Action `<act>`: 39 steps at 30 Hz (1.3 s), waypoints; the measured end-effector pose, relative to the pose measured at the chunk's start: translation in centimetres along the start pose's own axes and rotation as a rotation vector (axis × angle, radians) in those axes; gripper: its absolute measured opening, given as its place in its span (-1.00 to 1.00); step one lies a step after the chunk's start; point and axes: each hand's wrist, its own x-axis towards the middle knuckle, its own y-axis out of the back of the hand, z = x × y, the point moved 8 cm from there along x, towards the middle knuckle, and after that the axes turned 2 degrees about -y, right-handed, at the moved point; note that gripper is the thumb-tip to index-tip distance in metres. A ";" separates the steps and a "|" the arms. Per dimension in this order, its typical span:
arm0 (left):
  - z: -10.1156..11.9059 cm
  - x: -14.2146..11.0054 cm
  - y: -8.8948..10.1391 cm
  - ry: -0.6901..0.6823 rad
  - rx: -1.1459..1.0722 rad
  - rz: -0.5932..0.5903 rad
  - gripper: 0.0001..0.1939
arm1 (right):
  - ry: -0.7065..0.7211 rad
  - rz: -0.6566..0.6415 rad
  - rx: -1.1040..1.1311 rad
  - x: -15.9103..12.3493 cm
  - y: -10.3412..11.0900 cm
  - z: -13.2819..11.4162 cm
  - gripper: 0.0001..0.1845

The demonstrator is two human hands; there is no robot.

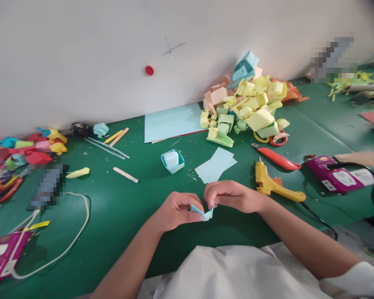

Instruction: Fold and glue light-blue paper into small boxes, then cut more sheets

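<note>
Both hands meet over the near part of the green table (118, 207). My left hand (176, 209) and my right hand (232, 195) each pinch one end of a small folded light-blue paper piece (204, 213), fingers curled closed on it. Just beyond the hands lie loose light-blue paper sheets (215, 166) and a small light-blue paper box (172, 160) with a pale block inside.
A heap of folded yellow, green, pink and blue paper shapes (247, 104) lies by the wall. A yellow glue gun (272, 182), an orange cutter (277, 158), scissors (272, 139) and a magenta device (330, 174) lie at right. Glue sticks (125, 175), coloured paper (34, 147) and a white cable (77, 232) are at left.
</note>
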 end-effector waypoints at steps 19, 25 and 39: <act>0.7 -0.3 0.7 -0.007 0.217 0.110 -0.89 | -0.003 0.047 0.037 0.1 0.0 0.6 -0.76; 1.8 -0.6 1.6 -0.074 0.414 0.259 -0.85 | 0.021 0.152 -0.019 0.1 0.6 0.4 -0.74; 2.6 -1.9 3.2 -0.176 0.647 0.575 -0.90 | -0.102 0.353 0.001 -0.5 2.3 1.8 -0.81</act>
